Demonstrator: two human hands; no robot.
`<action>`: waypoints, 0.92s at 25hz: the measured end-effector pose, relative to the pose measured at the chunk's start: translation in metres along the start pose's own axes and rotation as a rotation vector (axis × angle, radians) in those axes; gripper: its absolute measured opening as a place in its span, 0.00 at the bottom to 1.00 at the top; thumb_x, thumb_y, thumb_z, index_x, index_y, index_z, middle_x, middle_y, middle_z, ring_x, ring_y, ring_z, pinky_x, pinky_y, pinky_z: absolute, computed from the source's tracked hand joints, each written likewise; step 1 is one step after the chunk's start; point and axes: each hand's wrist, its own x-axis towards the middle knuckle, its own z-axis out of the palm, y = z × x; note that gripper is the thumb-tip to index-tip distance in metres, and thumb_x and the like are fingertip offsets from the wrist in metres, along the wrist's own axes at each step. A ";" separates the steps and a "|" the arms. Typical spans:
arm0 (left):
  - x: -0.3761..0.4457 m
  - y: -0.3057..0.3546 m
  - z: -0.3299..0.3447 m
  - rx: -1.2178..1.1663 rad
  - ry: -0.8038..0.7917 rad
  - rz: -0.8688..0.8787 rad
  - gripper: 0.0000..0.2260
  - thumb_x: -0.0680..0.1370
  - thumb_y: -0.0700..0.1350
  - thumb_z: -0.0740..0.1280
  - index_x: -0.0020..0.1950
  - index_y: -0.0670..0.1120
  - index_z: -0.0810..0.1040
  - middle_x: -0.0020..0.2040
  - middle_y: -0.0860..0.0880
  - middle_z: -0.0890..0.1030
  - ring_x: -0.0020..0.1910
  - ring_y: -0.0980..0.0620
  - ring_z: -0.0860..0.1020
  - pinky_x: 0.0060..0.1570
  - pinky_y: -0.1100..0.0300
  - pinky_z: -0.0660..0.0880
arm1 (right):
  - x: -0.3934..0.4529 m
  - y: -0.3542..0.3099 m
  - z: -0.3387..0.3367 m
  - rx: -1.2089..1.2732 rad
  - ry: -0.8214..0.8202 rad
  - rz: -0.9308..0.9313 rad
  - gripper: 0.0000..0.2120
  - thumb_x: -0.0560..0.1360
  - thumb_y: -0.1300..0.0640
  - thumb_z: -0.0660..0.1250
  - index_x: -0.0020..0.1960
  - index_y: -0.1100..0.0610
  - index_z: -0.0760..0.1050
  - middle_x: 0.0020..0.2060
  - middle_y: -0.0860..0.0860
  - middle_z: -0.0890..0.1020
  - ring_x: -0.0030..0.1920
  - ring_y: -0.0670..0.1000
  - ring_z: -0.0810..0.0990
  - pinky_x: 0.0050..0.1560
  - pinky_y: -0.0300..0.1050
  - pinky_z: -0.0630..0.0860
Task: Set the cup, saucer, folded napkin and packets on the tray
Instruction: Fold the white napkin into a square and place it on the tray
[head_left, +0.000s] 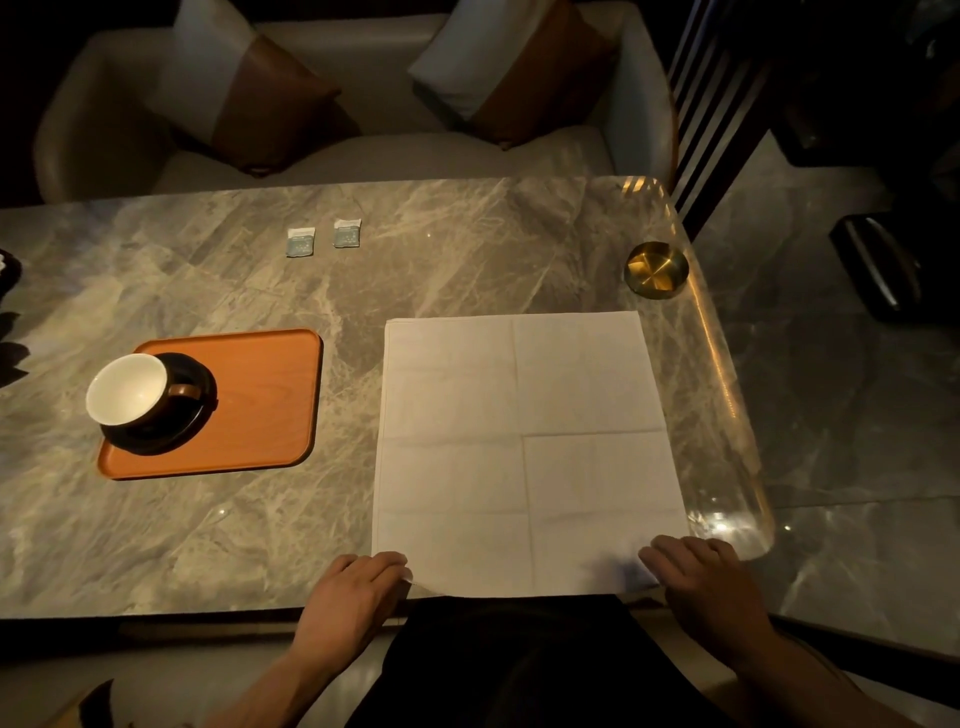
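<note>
hands (358, 587) on flat square napkin (524, 447)

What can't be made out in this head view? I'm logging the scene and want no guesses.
- Print on the two small grey-white packets: too small and dim to read.
- Dark round saucer: partly covered by the white-lined cup.
- Dark objects at the marble table's left edge: cut off by the frame.
- Left hand and right hand on the unfolded white napkin: whether pinching is unclear.
</note>
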 end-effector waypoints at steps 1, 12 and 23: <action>0.000 -0.001 -0.001 -0.008 0.011 0.000 0.25 0.83 0.57 0.42 0.54 0.57 0.80 0.58 0.60 0.80 0.47 0.59 0.81 0.49 0.63 0.73 | 0.000 0.002 -0.002 0.027 -0.011 -0.006 0.18 0.67 0.59 0.57 0.50 0.51 0.81 0.46 0.48 0.84 0.42 0.55 0.82 0.42 0.50 0.73; 0.012 -0.011 -0.012 -0.164 -0.032 -0.142 0.11 0.82 0.55 0.55 0.58 0.59 0.75 0.53 0.61 0.79 0.45 0.59 0.78 0.43 0.61 0.76 | 0.033 0.044 -0.031 0.214 -0.065 0.006 0.08 0.68 0.54 0.76 0.41 0.43 0.79 0.32 0.39 0.82 0.32 0.42 0.81 0.35 0.39 0.67; 0.063 -0.024 -0.055 -0.491 0.033 -0.372 0.04 0.81 0.50 0.64 0.49 0.60 0.76 0.45 0.60 0.82 0.43 0.60 0.79 0.44 0.54 0.79 | 0.095 0.067 -0.087 0.744 -0.174 0.380 0.04 0.74 0.52 0.73 0.43 0.42 0.84 0.42 0.40 0.85 0.46 0.44 0.81 0.49 0.51 0.76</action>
